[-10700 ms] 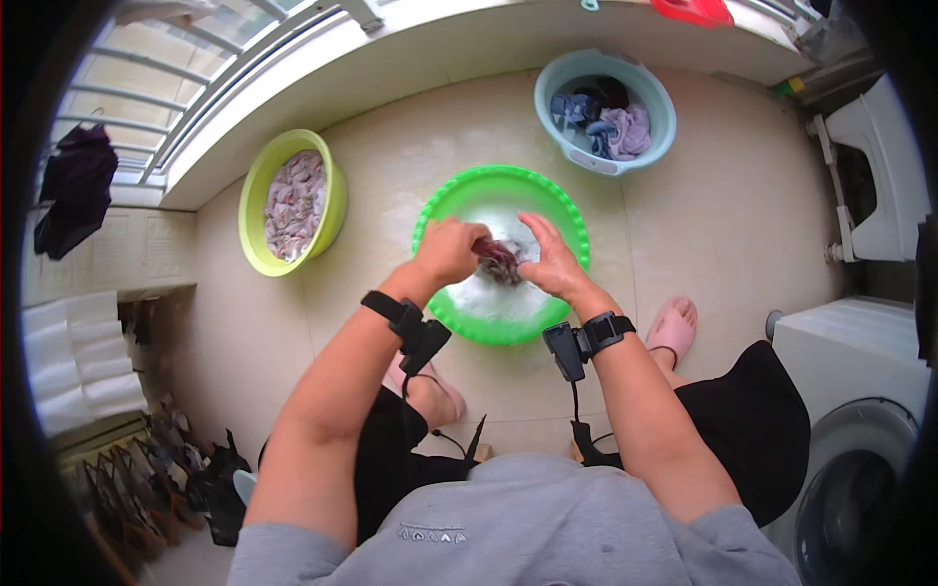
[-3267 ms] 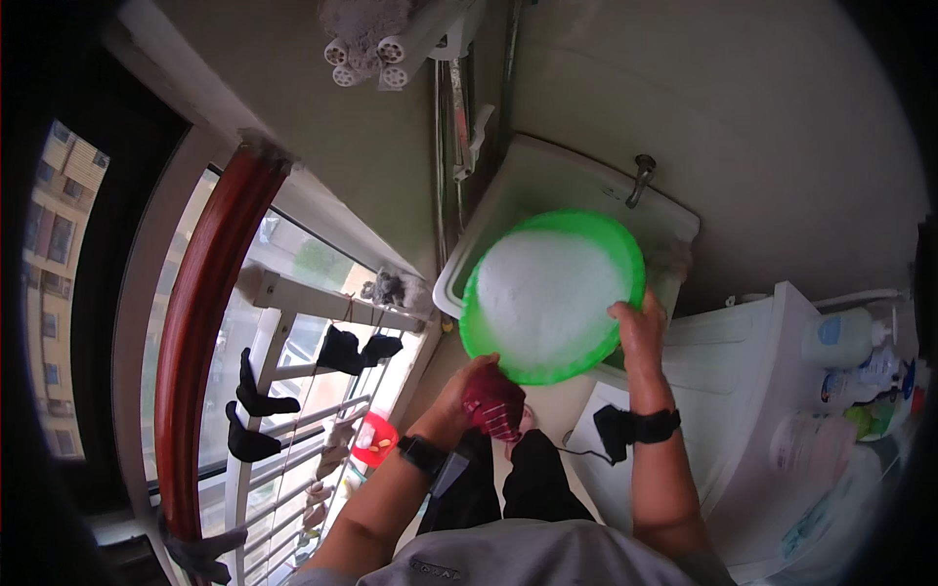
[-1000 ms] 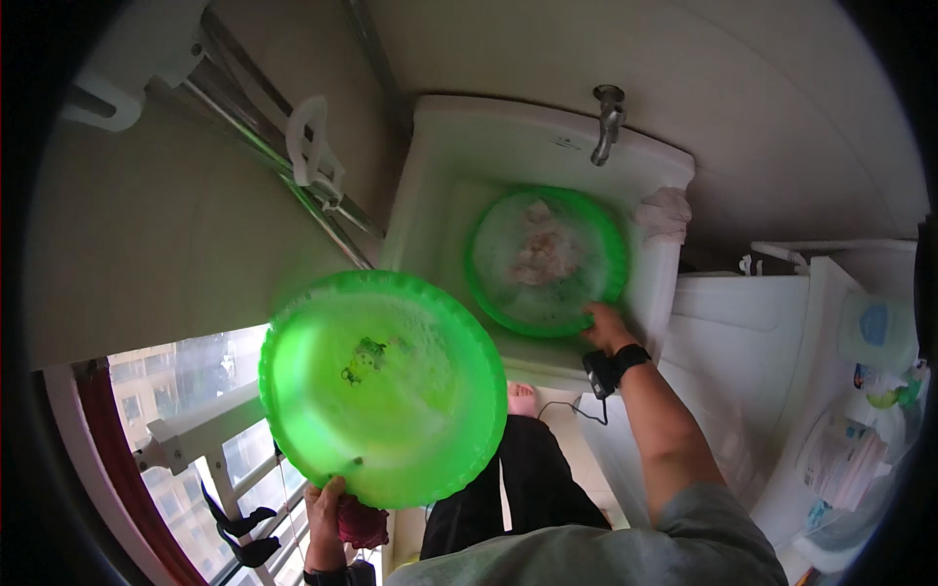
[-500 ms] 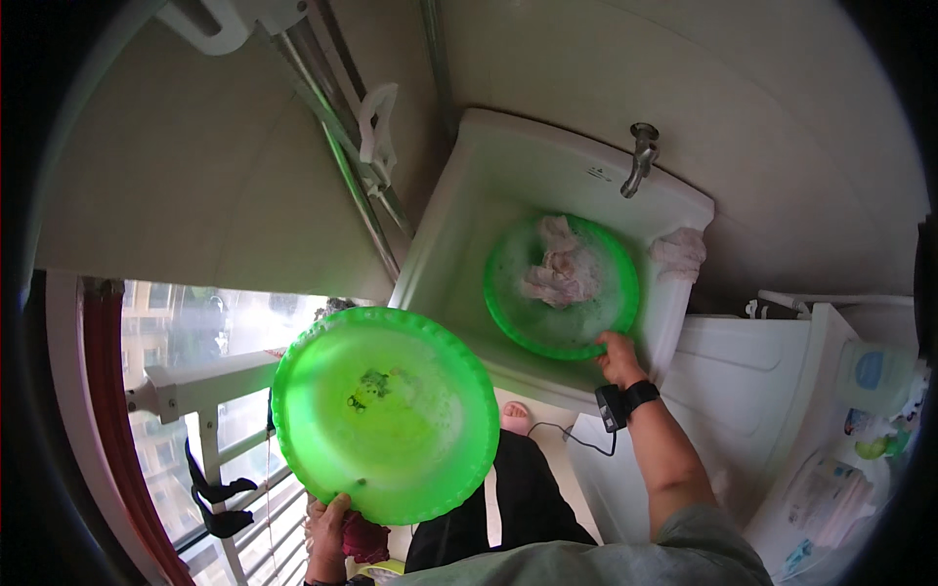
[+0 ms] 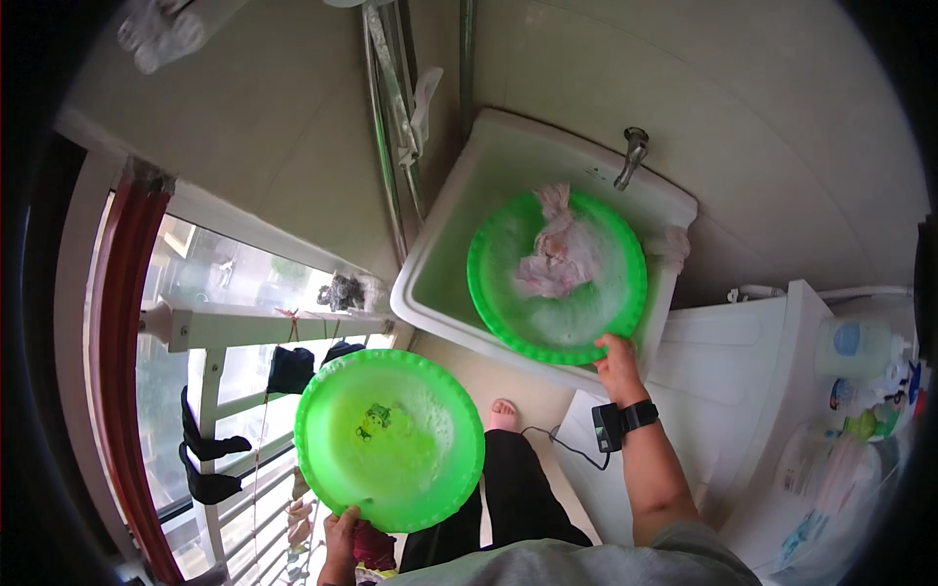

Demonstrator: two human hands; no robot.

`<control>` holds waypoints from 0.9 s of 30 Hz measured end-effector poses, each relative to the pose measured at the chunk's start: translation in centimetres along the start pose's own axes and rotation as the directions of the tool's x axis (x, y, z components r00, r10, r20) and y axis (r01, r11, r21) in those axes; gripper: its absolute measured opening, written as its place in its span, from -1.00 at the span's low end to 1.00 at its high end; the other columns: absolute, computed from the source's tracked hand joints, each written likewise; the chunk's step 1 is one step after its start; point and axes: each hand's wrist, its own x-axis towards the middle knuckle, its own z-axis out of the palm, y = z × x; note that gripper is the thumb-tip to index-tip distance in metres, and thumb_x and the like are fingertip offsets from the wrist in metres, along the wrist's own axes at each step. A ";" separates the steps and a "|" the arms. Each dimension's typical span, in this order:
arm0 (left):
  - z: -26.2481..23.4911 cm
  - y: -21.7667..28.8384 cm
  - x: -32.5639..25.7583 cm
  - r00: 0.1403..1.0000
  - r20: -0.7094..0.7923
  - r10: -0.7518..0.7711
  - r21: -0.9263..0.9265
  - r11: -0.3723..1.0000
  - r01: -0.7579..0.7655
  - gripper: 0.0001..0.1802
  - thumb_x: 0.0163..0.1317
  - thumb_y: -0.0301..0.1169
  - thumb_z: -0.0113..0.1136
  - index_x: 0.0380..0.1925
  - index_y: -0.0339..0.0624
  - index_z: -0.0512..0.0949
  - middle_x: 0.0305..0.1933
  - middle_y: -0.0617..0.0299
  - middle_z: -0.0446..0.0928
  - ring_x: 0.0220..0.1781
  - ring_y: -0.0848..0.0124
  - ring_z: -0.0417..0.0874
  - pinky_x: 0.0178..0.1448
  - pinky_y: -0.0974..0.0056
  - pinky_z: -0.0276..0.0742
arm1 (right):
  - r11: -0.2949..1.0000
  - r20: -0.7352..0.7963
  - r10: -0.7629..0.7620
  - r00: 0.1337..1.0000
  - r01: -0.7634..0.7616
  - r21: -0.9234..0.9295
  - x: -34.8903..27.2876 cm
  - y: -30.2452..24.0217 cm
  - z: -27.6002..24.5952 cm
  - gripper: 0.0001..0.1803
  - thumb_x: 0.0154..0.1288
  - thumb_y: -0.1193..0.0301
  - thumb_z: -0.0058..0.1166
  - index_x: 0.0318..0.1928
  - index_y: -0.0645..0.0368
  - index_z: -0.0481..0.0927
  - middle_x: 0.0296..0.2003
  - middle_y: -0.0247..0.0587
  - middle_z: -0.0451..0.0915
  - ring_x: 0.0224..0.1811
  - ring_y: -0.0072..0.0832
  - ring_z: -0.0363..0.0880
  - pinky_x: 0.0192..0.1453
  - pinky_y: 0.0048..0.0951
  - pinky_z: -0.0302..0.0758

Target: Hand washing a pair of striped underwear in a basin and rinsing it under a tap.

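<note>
Our own body, as worn: grey short-sleeved top (image 5: 557, 565), sleeve ending above the elbow. Black trousers (image 5: 518, 483). Black wristband (image 5: 640, 415) on our right forearm, carrying a small black box-shaped device (image 5: 606, 427) with a thin black cable (image 5: 552, 439) trailing from it. Forearms bare. One foot (image 5: 502, 414) bare on the floor. Our left hand (image 5: 342, 532) shows only in part at the lower edge.

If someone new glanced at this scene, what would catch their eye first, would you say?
Two bright green basins stand out: the green basin in the sink, holding a wet pinkish cloth in suds, gripped at its rim by the right hand, and the empty green basin held low by the left hand.
</note>
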 end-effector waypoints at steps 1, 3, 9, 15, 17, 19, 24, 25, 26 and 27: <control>0.5 -0.2 -0.3 1.000 0.004 0.010 -0.082 0.997 -0.010 -0.80 0.14 -0.46 0.02 -0.33 -0.38 0.53 -0.41 0.20 0.55 -0.45 0.48 0.55 -0.34 0.44 0.46 | 1.000 0.024 -0.002 1.000 0.002 0.025 -0.8 0.3 -0.1 -0.75 -0.15 0.53 0.05 -0.34 0.12 0.40 -0.42 -0.30 0.37 -0.45 -0.43 0.39 -0.49 -0.41 0.39; -0.3 -1.0 -0.5 1.000 0.012 0.021 -0.162 0.987 -0.019 -0.80 0.14 -0.46 0.01 -0.34 -0.38 0.52 -0.42 0.21 0.55 -0.45 0.49 0.55 -0.35 0.45 0.45 | 0.995 0.094 -0.057 0.994 0.049 0.089 -2.1 1.0 -0.8 -0.74 -0.14 0.55 0.05 -0.33 0.11 0.40 -0.42 -0.31 0.38 -0.44 -0.44 0.39 -0.49 -0.40 0.40; -5.6 -7.3 -0.7 0.995 0.095 0.040 -0.131 0.991 -0.027 -0.76 0.15 -0.43 0.00 -0.29 -0.41 0.49 -0.35 0.12 0.55 -0.39 0.43 0.57 -0.29 0.40 0.50 | 0.959 0.143 -0.151 0.978 0.110 0.261 -10.5 1.8 0.6 -0.81 -0.11 0.61 0.00 -0.40 0.11 0.41 -0.46 -0.35 0.38 -0.42 -0.46 0.41 -0.46 -0.40 0.40; -11.1 -12.9 -2.5 0.999 -0.021 -0.026 -0.029 0.999 0.026 -0.85 0.11 -0.44 0.05 -0.47 -0.31 0.54 -0.53 0.28 0.50 -0.53 0.56 0.48 -0.43 0.49 0.36 | 0.960 0.218 -0.179 0.959 0.122 0.250 -17.2 6.5 -2.0 -0.87 -0.06 0.64 -0.04 -0.40 0.24 0.42 -0.45 -0.32 0.42 -0.36 -0.44 0.45 -0.30 -0.41 0.44; -12.5 -14.8 -2.5 1.000 -0.002 -0.012 -0.108 0.994 0.012 -0.86 0.11 -0.44 0.06 -0.50 -0.30 0.53 -0.54 0.30 0.50 -0.56 0.57 0.45 -0.46 0.48 0.33 | 0.953 0.219 -0.174 0.960 0.108 0.283 -19.1 8.9 -2.3 -0.82 -0.05 0.64 -0.05 -0.34 0.25 0.44 -0.42 -0.31 0.44 -0.34 -0.44 0.45 -0.27 -0.41 0.44; -13.6 -16.7 -3.4 0.999 -0.036 0.040 -0.116 0.992 -0.044 -0.86 0.11 -0.43 0.06 -0.52 -0.28 0.52 -0.56 0.31 0.48 -0.59 0.59 0.43 -0.51 0.49 0.30 | 0.960 0.231 -0.144 0.962 0.079 0.268 -20.2 11.9 -3.1 -0.80 -0.05 0.64 -0.05 -0.31 0.26 0.44 -0.40 -0.30 0.44 -0.33 -0.44 0.45 -0.27 -0.41 0.43; -17.3 -23.3 -3.2 0.992 -0.104 0.077 -0.126 0.988 -0.090 -0.84 0.14 -0.42 0.01 -0.48 -0.29 0.51 -0.56 0.31 0.49 -0.60 0.60 0.42 -0.54 0.50 0.30 | 0.987 0.345 -0.099 0.933 0.049 0.152 -18.6 22.2 -5.2 -0.75 -0.06 0.65 -0.06 -0.27 0.27 0.43 -0.35 -0.30 0.45 -0.32 -0.46 0.44 -0.29 -0.45 0.42; -17.8 -24.2 -4.4 0.989 -0.129 0.070 -0.107 0.991 -0.084 -0.83 0.15 -0.41 0.00 -0.47 -0.29 0.51 -0.56 0.30 0.49 -0.60 0.60 0.43 -0.53 0.49 0.31 | 0.991 0.358 -0.078 0.931 0.031 0.134 -18.4 24.2 -5.9 -0.75 -0.06 0.65 -0.06 -0.27 0.27 0.43 -0.35 -0.30 0.45 -0.32 -0.46 0.44 -0.29 -0.45 0.42; -19.1 -26.1 -5.5 0.988 -0.133 0.078 -0.088 0.992 -0.090 -0.81 0.16 -0.40 -0.03 -0.45 -0.31 0.51 -0.56 0.31 0.49 -0.59 0.58 0.44 -0.50 0.48 0.33 | 0.996 0.369 -0.025 0.929 -0.007 0.085 -18.2 26.1 -6.4 -0.74 -0.06 0.65 -0.05 -0.25 0.26 0.42 -0.35 -0.30 0.45 -0.32 -0.47 0.45 -0.29 -0.46 0.42; -19.0 -26.6 -6.6 0.977 -0.169 0.127 -0.017 0.991 -0.132 -0.81 0.15 -0.40 -0.03 -0.46 -0.30 0.51 -0.55 0.32 0.48 -0.56 0.57 0.44 -0.46 0.47 0.34 | 0.999 0.385 0.014 0.923 -0.033 0.042 -17.7 27.2 -6.5 -0.72 -0.07 0.65 -0.05 -0.24 0.25 0.42 -0.35 -0.31 0.45 -0.32 -0.47 0.45 -0.29 -0.47 0.42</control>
